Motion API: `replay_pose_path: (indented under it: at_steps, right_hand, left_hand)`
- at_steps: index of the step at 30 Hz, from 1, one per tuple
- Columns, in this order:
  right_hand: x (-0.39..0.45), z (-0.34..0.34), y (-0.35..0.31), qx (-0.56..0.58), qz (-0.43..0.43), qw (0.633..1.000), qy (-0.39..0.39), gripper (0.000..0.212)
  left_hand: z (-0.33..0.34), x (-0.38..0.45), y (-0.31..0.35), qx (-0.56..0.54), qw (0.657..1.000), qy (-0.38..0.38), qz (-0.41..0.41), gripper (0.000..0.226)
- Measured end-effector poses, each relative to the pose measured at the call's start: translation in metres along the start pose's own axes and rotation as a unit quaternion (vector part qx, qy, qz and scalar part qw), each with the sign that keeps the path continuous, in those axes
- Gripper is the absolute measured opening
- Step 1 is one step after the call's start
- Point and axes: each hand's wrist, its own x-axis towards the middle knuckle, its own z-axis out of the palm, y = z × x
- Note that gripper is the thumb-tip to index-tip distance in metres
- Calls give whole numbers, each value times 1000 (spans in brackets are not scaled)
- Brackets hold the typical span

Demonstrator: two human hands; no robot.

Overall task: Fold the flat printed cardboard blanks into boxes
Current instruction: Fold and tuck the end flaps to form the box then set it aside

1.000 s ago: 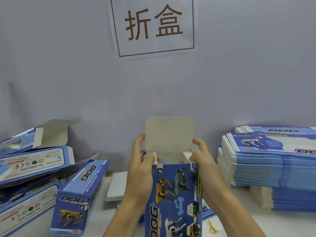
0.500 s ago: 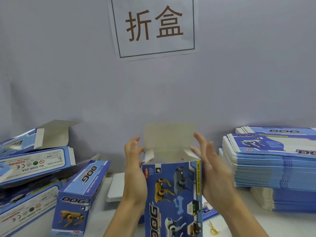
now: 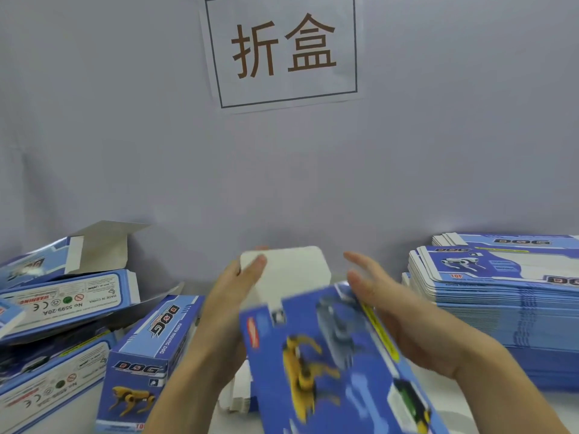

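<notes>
Grey wall ahead with a paper sign [image 3: 283, 51] on it. Between my hands tilts the blue box [image 3: 338, 361] — blurred. My left hand [image 3: 225, 311] lies against its side, fingers straight, fingertips on the white flap [image 3: 291, 277]. My right hand [image 3: 385, 311] is flat on the other side — fingers straight. Flat blanks [image 3: 501, 296] are stacked just right of it

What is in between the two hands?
In the head view, the blue dog box being folded sits between the left hand and the right hand, with its white top flap sticking up by the left fingers.
</notes>
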Motion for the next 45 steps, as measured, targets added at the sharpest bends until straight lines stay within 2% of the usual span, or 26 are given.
replay_pose_path:
  at_steps: [1, 3, 4, 7, 8, 12, 16, 22, 26, 30, 32, 34, 35, 36, 38, 39, 40, 41, 42, 43, 44, 45]
  right_hand:
    - [0, 2, -1, -8, 55, 998, -16, 40]
    - [-9, -3, 5, 14, 77, 994, -71, 46]
    - [-9, -3, 6, 22, 67, 996, -53, 46]
    - [-4, -1, 13, 7, -2, 998, 56, 23]
    - [-5, 0, 13, 7, -22, 997, 73, 21]
    - [-8, 8, 2, -1, -111, 989, 97, 14]
    - [-11, 12, -7, 9, -155, 982, 112, 15]
    - [-15, 13, -9, 45, -165, 983, 68, 22]
    - [-11, 12, -5, 32, -163, 981, 103, 31]
    - [-13, 6, -5, 37, -131, 986, 97, 31]
    - [-13, 4, -7, 53, -127, 984, 109, 31]
    - [-13, 2, -9, 73, -150, 971, 174, 28]
    - [-13, -1, -9, 81, -169, 957, 220, 27]
    - [-14, -4, -9, 93, -189, 940, 267, 25]
    - [-14, -12, -9, 134, -209, 908, 338, 22]
    - [-14, -15, -9, 154, -208, 895, 363, 20]
    - [-14, -18, -9, 167, -202, 886, 381, 18]
    - [-13, -20, -8, 182, -193, 883, 388, 15]
    - [-12, -21, -7, 202, -180, 884, 380, 14]
    - [-12, -23, -5, 241, -166, 888, 354, 18]
    - [-12, -24, -2, 292, -156, 889, 315, 23]
    - [-11, -26, 2, 345, -147, 886, 273, 26]
  left_hand:
    - [-5, 5, -2, 55, 998, 27, 13, 17]
    - [-9, 14, -6, 141, 989, 34, 13, 10]
    - [-7, 16, -7, 158, 987, 27, 10, 10]
    - [-2, 17, -13, 192, 981, 14, 21, 11]
    - [-1, 17, -15, 197, 980, 6, 32, 8]
    - [8, 7, -8, 182, 978, -31, 96, 15]
    - [14, -4, 4, 169, 972, -49, 154, 29]
    - [15, -12, 11, 144, 973, -54, 171, 26]
    - [14, -9, 3, 146, 974, -46, 170, 7]
    - [13, -11, 1, 138, 976, -66, 152, 12]
    - [14, -10, 4, 96, 987, -82, 103, 23]
    - [21, -5, 9, 85, 991, -96, 34, 35]
    - [13, -10, 9, 87, 985, -149, 22, 42]
    - [6, -21, 12, 95, 971, -217, 4, 60]
    - [0, -26, 23, 134, 937, -317, -55, 129]
    - [2, -21, 23, 178, 917, -350, -76, 131]
    - [1, -25, 25, 196, 888, -408, -78, 114]
    - [-5, -25, 20, 232, 874, -421, -76, 91]
    - [-9, -25, 12, 221, 889, -385, -116, 77]
    - [-6, -22, 13, 243, 894, -360, -107, 72]
    - [5, -18, 16, 255, 911, -299, -122, 73]
    - [-6, -10, 6, 275, 918, -274, -83, 61]
